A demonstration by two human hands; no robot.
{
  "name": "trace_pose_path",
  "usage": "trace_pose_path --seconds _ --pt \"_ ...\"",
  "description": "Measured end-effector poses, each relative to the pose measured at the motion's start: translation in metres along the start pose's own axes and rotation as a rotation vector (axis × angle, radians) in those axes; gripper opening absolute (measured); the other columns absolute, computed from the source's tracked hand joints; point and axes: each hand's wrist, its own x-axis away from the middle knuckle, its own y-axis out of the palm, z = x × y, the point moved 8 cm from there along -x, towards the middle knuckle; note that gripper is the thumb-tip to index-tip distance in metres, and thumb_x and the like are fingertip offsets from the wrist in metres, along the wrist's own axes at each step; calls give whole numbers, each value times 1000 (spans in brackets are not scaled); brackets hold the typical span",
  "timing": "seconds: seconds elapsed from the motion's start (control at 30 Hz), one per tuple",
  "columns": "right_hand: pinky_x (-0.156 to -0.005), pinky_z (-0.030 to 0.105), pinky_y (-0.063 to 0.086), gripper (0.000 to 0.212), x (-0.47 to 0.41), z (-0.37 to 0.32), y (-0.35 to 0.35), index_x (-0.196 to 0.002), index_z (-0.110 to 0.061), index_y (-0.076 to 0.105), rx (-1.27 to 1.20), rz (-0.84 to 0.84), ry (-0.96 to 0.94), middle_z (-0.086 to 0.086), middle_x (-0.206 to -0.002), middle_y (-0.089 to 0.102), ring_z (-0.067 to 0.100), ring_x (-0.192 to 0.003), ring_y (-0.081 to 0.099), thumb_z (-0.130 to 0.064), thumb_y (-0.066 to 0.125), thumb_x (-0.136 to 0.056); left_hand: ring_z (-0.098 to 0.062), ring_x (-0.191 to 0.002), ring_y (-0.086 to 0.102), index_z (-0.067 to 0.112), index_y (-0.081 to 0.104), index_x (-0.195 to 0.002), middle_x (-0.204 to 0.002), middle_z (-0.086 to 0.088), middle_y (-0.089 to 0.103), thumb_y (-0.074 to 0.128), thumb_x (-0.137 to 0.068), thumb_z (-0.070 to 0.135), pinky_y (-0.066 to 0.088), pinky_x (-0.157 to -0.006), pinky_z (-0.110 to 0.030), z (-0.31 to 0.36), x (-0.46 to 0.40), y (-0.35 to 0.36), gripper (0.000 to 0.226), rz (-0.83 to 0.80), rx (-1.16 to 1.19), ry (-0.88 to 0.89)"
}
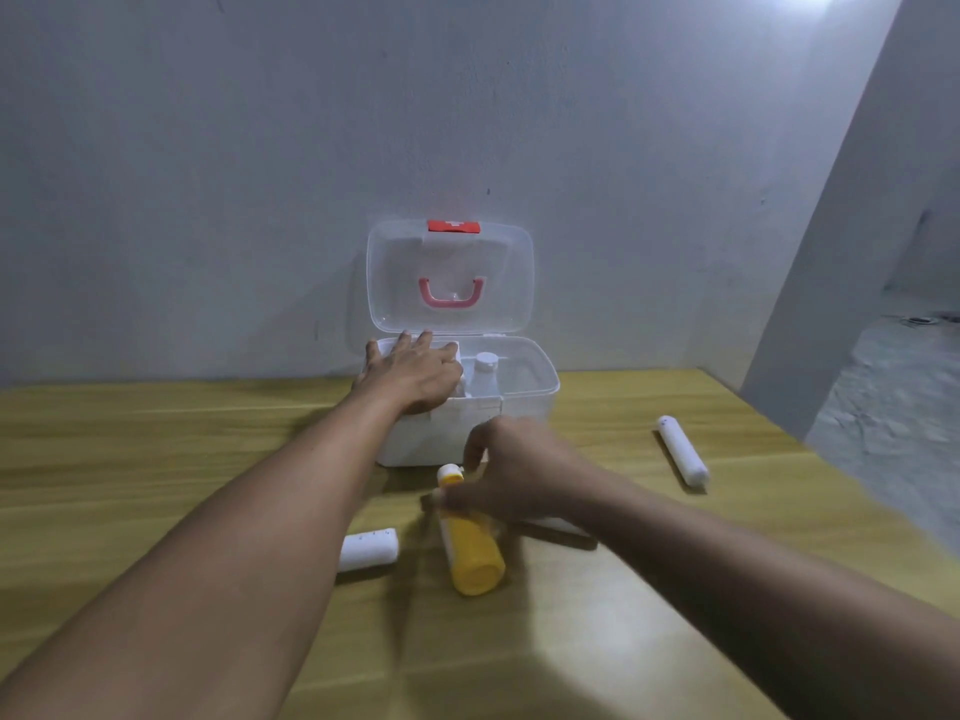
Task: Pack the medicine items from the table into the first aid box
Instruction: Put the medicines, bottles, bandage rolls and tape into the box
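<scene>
The white first aid box (530, 394) stands open at the back of the table, its clear lid (450, 277) with a pink handle raised against the wall. A white bottle (484, 376) stands inside it. My left hand (415, 374) lies flat over the box's left side, fingers spread. My right hand (511, 472), blurred, is closed around the neck of a yellow bottle (472, 550) that lies on the table in front of the box. A white roll (368, 549) lies to the bottle's left, and a long white tube (682, 452) lies at the right.
The wooden table (156, 459) runs up to a grey wall. Its right edge falls off beside a white pillar (852, 252) and a concrete floor. A flat white item (558, 525) shows partly under my right wrist.
</scene>
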Motion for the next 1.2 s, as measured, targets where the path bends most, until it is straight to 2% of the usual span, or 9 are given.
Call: trace_pose_path --seconds 0.07,0.17,0.3,0.47,0.63,0.8,0.97,1.1,1.2 --pt "-47 29 40 48 -4 -7 12 -74 -17 58 10 -6 28 -1 -70 60 15 -62 54 -62 73 -62 -26 -149 -1 34 15 -150 -163 -3 3 12 -94 40 -6 -113 -60 0 1 -1 56 -2 -3 1" --pt "-42 25 32 44 -4 -7 13 -67 -21 52 -49 -53 63 -7 -64 52 8 -56 47 -55 79 -59 -26 -149 -1 33 15 -150 -163 -3 2 12 -95 39 -5 -113 -60 0 1 0 56 -5 -9 -4" --pt "-43 24 48 49 8 8 -32 -100 -13 66 -283 -118 105 2 -73 66 13 -56 59 -39 84 -62 -26 -149 -1 34 15 -150 -162 -4 2 11 -96 41 -5 -113 -60 0 0 2 55 8 -13 8" --pt "-39 16 43 44 2 36 -140 -106 -22 62 -387 234 110 -4 -83 61 11 -64 59 -34 81 -69 -25 -149 -1 35 14 -150 -163 -3 3 11 -94 40 -6 -113 -60 -1 0 2 56 6 -7 5" --pt "-67 30 47 45 -34 43 -163 -109 -23 64 -149 545 100 0 -108 61 19 -83 54 -34 81 -69 -26 -149 -2 34 14 -150 -162 -4 2 11 -90 36 -7 -112 -60 -1 0 2 59 11 2 9" --pt "-83 40 51 37 -79 48 -101 -109 -31 60 -20 362 82 2 -112 66 24 -93 60 -35 75 -76 -26 -149 -2 34 15 -150 -162 -4 2 13 -92 42 -6 -113 -60 -1 -2 2 58 11 1 11" --pt "-80 41 22 26 -89 59 -63 -108 -37 57 109 196 108 -2 -106 63 23 -89 50 -37 65 -83 -24 -149 -2 36 15 -150 -162 -3 1 12 -93 41 -7 -113 -58 -2 -2 3 57 1 18 11" --pt "-85 39 28 34 -86 72 -62 -113 -36 58 42 177 120 -2 -112 65 22 -101 54 -36 69 -81 -25 -149 -3 35 13 -150 -162 -3 0 12 -94 41 -6 -113 -59 -2 -2 3 56 -2 6 12" --pt "-92 45 44 49 -75 84 -76 -119 -28 58 -199 226 59 2 -116 67 22 -107 60 -26 78 -74 -25 -149 -3 35 12 -150 -162 -3 0 12 -94 41 -6 -113 -59 -1 -2 4 56 -4 5 14"
